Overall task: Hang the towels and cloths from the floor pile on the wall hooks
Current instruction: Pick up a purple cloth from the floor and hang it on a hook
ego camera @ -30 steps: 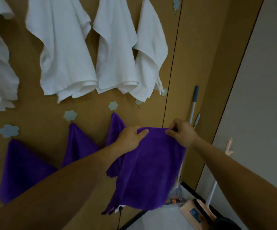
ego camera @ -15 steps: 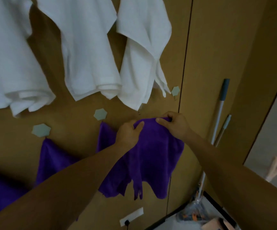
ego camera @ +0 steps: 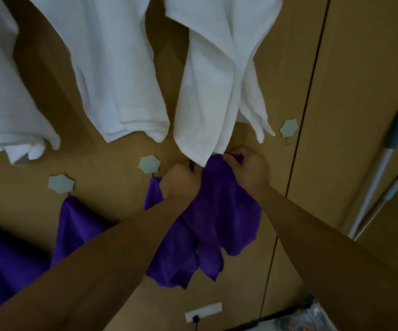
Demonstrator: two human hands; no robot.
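- Both hands grip the cloth's top edge. The left hand (ego camera: 181, 185) has its fingers curled into the bunched left part, and the right hand (ego camera: 248, 169) pinches the right part between thumb and fingers.
- The cloth (ego camera: 224, 211) is purple. It is held up against the wall (ego camera: 360, 68) and hangs in loose folds below the hands.
- Its top edge touches the lower tip of the right towel (ego camera: 217, 80). Hands and towel cover that spot, so I cannot tell whether the cloth is on a hook.
- The middle towel (ego camera: 112, 68) and left towel (ego camera: 9, 91), both white, hang higher up to the left, apart from the cloth.
- The free hook (ego camera: 288, 127) is a pale star shape with a small metal hook below it. It sits on the wall just right of the right towel's tip, above the right hand, and carries nothing.
- The mid hook (ego camera: 149, 164) is just left of the left hand. The second cloth (ego camera: 152, 197), also purple, hangs from it, mostly hidden behind the left wrist.
- The left hook (ego camera: 61, 183) carries the third cloth (ego camera: 78, 225), and the fourth cloth (ego camera: 2, 254) shows at the left edge.
- A dark seam (ego camera: 310, 115) runs down the wall right of the free hook.
- A white pole (ego camera: 374, 177) with a grey grip leans against the wall at far right, with a thin pole (ego camera: 384, 199) beside it.
- A socket (ego camera: 202, 311) with a plug in it sits low on the wall, below the cloth.
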